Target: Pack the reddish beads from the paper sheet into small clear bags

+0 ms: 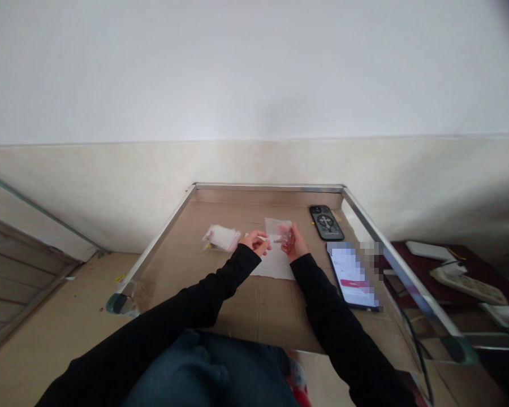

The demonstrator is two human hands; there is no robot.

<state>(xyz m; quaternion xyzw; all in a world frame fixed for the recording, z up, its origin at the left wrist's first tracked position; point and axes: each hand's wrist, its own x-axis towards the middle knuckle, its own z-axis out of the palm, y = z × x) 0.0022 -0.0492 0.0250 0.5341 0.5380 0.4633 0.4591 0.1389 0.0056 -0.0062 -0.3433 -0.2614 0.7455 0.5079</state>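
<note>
Left hand [253,242] pinches a thin white stick [263,238], fingers [258,243] closed on it. Right hand [296,243] has its fingers [287,233] curled shut around a clear plastic bag [277,227], with something pinkish inside, though it's hard to make out at this view. Both hands are held close together just above a white paper sheet [274,267], likely keeping both items over a clean surface. The sheet lies on cardboard [254,308] covering the metal-edged desk [271,187]. A stack of pink-and-white packets [221,238] sits just left of the left hand, within easy reach. A black phone [326,222] lies near the far right corner, and a second phone [352,276], screen lit, lies beside the right sleeve [318,294], near the right metal edge. Open cardboard remains in front of the sheet.
</note>
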